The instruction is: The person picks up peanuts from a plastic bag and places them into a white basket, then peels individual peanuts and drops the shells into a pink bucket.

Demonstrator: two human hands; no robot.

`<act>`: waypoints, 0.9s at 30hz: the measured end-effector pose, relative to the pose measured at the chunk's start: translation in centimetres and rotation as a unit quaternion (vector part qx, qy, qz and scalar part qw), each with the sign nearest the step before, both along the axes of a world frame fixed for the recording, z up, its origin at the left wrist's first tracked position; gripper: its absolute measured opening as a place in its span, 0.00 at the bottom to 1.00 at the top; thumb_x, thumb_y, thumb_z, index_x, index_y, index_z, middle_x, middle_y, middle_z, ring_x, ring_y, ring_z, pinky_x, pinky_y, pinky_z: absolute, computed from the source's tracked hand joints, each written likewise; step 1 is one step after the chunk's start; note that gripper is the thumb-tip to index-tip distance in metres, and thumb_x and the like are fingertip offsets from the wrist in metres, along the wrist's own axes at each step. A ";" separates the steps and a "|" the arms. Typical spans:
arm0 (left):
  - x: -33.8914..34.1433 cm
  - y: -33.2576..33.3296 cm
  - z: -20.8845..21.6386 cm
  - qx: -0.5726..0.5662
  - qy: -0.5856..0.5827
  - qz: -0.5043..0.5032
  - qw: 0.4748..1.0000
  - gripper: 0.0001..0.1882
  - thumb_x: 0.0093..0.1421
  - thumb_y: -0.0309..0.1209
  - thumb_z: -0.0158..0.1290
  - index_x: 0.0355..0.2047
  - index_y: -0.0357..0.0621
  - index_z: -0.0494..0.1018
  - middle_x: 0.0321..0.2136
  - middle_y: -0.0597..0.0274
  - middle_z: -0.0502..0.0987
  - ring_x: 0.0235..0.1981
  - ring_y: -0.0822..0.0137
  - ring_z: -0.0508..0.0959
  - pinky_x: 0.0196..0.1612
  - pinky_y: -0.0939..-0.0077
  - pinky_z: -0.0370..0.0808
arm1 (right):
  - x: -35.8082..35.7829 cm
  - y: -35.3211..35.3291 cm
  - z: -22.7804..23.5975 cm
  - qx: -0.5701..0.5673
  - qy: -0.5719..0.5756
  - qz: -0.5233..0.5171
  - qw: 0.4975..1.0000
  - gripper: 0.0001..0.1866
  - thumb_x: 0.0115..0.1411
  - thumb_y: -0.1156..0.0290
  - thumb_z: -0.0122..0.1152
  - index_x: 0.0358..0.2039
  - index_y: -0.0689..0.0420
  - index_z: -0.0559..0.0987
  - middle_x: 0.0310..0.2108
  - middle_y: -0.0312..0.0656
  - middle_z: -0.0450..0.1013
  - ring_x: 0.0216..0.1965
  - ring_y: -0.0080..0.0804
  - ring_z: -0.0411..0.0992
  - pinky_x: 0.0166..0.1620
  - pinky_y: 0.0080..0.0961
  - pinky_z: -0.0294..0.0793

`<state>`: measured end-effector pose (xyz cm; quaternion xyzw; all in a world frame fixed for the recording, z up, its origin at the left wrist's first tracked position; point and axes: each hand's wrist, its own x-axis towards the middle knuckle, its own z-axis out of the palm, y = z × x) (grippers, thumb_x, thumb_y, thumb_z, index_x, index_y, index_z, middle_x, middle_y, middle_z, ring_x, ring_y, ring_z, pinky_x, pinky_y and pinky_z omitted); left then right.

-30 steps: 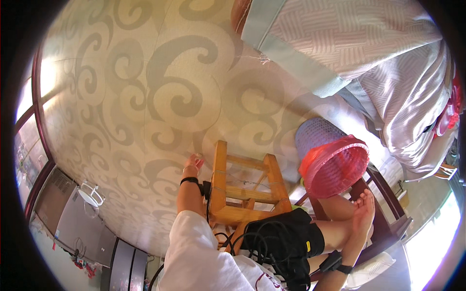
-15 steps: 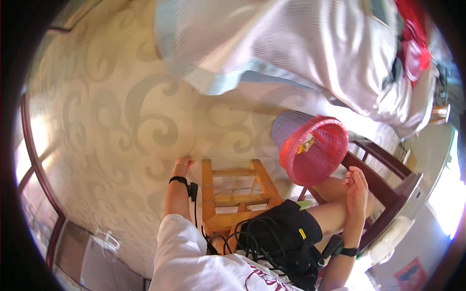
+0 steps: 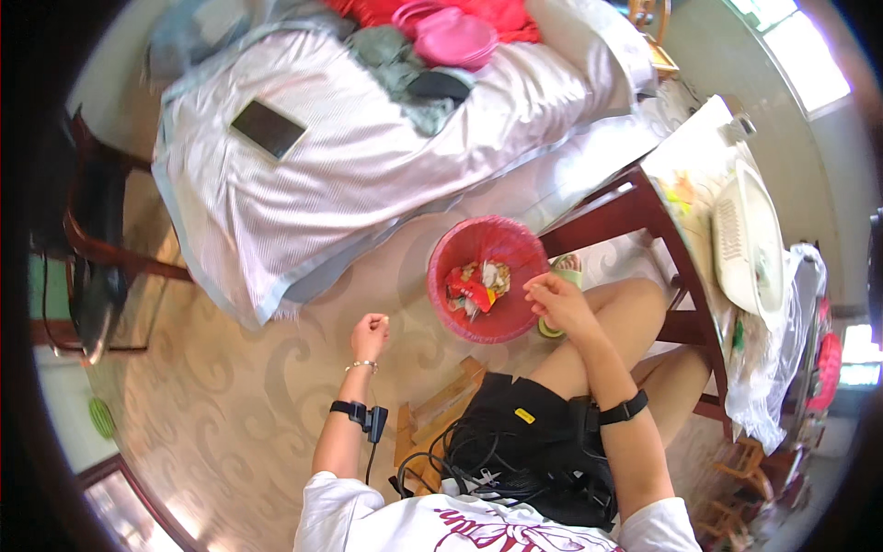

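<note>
A round waste bin [image 3: 444, 314] with a red liner stands on the floor in front of me; red and yellow wrappers [image 3: 476, 285] and pale scraps lie inside. My right hand [image 3: 557, 302] is at the bin's right edge, its fingers drawn together in a pinch; anything between them is too small to make out. To the left of the bin, my left hand [image 3: 370, 338] is held with curled fingers, and what they may hold is hidden. Both wrists carry black straps with small devices. Under me is a wooden stool [image 3: 441, 405], beside black shorts with dark cables over them.
Ahead, a bed [image 3: 368, 184] with a pale striped cover bears a tablet [image 3: 268, 129], clothes and a pink bag [image 3: 455, 39]. On the right is a dark red wooden table [image 3: 676, 230] with a white basket [image 3: 750, 244] and a plastic bag. A dark chair [image 3: 101, 221] stands left.
The view has swung, bringing more of the bed and table in. My right hand has gone from above my knee to the bin's rim. My left hand now shows curled fingers nearer the bin.
</note>
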<state>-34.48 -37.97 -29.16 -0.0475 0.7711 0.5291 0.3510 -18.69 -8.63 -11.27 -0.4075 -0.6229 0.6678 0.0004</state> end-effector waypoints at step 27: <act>15.3 24.8 22.9 0.254 -0.060 -0.227 0.938 0.09 0.57 0.30 0.50 0.33 0.35 0.69 0.26 0.64 0.74 0.26 0.76 0.73 0.29 0.85 0.71 | 10.8 2.5 4.9 0.259 0.174 -0.167 0.935 0.09 0.52 0.72 0.56 0.35 0.60 0.74 0.24 0.36 0.72 0.24 0.22 0.69 0.29 0.18 0.68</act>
